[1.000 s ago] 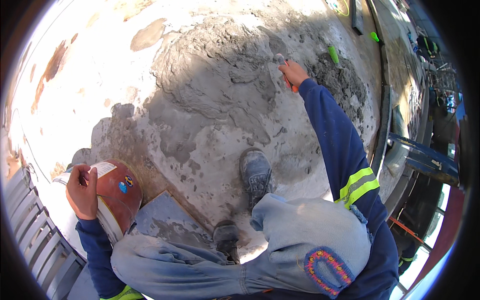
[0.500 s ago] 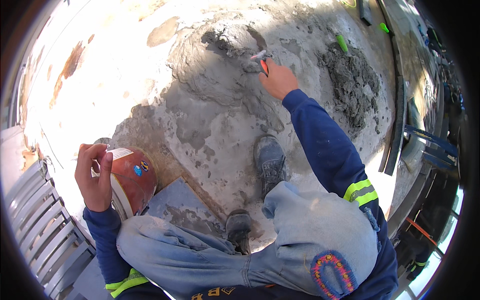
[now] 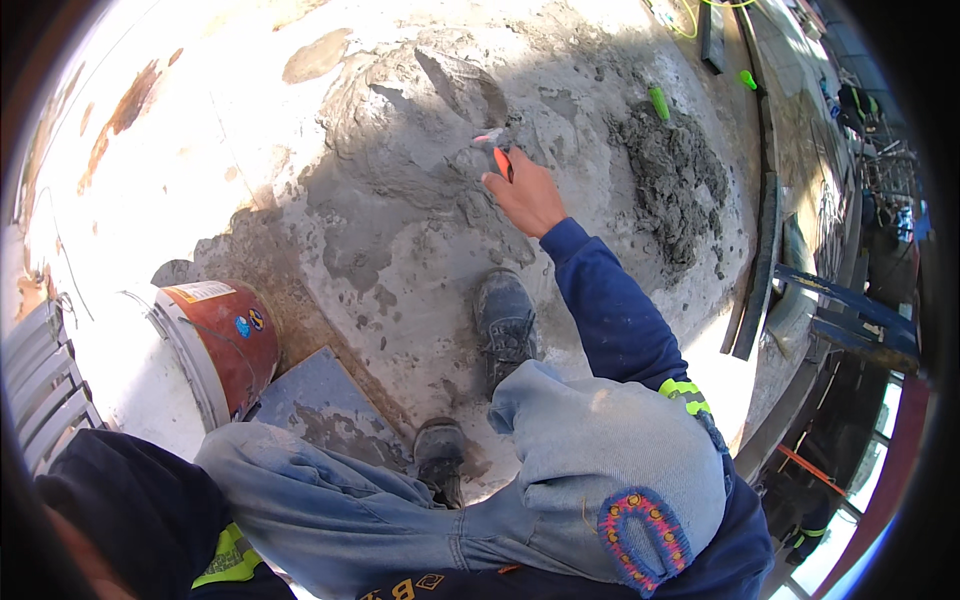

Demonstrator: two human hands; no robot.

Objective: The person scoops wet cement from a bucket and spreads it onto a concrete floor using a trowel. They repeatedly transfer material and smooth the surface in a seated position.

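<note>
My right hand [image 3: 527, 196] is closed around the orange and black handle of a trowel [image 3: 503, 163]. The tool's far end is against a spread of wet grey mortar [image 3: 400, 150], and its blade is hard to make out there. At the lower left edge, my left arm [image 3: 125, 505] is bent back close to the camera. Only a blurred patch of skin shows beside its dark sleeve, with the fingers hidden. A red-brown bucket [image 3: 235, 335] lies on its side next to my left knee, its pale rim facing left.
A rougher mortar heap [image 3: 675, 190] with a green handle-like piece [image 3: 659, 103] sits to the right. A grey board [image 3: 330, 410] lies by my boots [image 3: 505, 325]. Dark bars [image 3: 757, 265] run along the right. Grey slats [image 3: 45, 380] stand at the left.
My left hand has left the bucket's side and swung down to the lower left edge. The view has shifted. My right hand still grips the trowel, and the mortar near it looks more spread.
</note>
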